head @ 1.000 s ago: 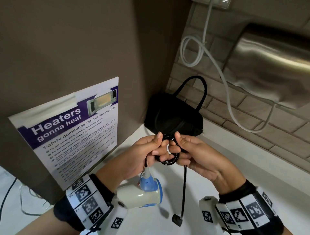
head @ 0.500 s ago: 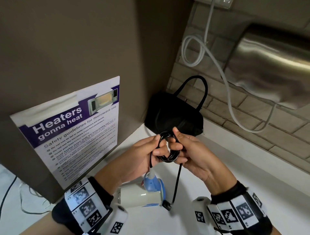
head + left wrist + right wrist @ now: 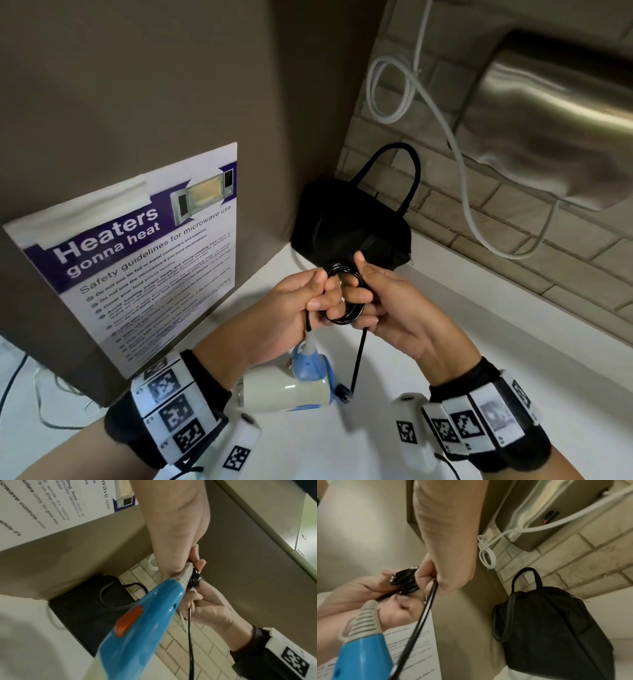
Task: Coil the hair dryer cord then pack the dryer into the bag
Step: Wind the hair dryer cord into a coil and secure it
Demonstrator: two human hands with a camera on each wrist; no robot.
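Observation:
Both hands hold a small coil of black cord (image 3: pixel 344 294) above the white counter. My left hand (image 3: pixel 308 296) pinches the coil's left side, and the cream and blue hair dryer (image 3: pixel 291 385) hangs under it by the cord. My right hand (image 3: pixel 380 301) grips the coil's right side. A straight tail of cord (image 3: pixel 358 359) drops from it to the plug (image 3: pixel 343 394) beside the dryer. The blue dryer handle (image 3: pixel 137 628) fills the left wrist view, and the coil (image 3: pixel 406 580) shows in the right wrist view. The black bag (image 3: pixel 349 226) stands behind, in the corner.
A brown cabinet side with a microwave safety poster (image 3: pixel 137 260) stands close on the left. A steel hand dryer (image 3: pixel 555 113) hangs on the brick wall at right, and its white cable (image 3: pixel 445 130) loops down above the bag. Thin cables (image 3: pixel 44 404) lie at far left.
The coil has gained another turn and the hanging tail has grown shorter. The plug has risen and swung left, up against the dryer. Both hands stayed in place.

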